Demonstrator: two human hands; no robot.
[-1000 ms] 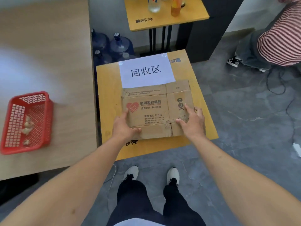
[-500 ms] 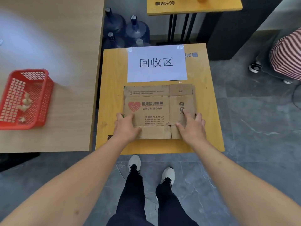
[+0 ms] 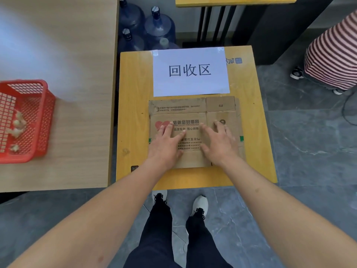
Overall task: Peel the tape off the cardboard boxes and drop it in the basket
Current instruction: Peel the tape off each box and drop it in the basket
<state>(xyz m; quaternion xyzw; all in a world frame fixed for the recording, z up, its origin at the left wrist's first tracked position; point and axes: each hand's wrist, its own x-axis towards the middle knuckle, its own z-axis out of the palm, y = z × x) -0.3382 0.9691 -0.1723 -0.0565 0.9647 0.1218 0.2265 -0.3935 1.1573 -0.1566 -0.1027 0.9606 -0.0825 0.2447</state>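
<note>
A flattened brown cardboard box (image 3: 193,108) with a red heart print lies on the small yellow table (image 3: 133,117). My left hand (image 3: 167,144) lies flat on its left half, fingers spread. On the right half my right hand (image 3: 218,141) rests the same way, fingers straight. Neither hand holds anything. The red mesh basket (image 3: 41,120) stands on the big wooden table at the far left, with several crumpled bits of tape (image 3: 18,126) inside.
A white paper sign (image 3: 190,72) is taped to the yellow table's far half. Blue water jugs (image 3: 159,26) stand behind it on the floor. A person in striped clothing (image 3: 332,55) stands at the right. A second yellow table (image 3: 235,0) is farther back.
Both hands slid from the box's near edge up onto its middle. The view shifted closer over the yellow table.
</note>
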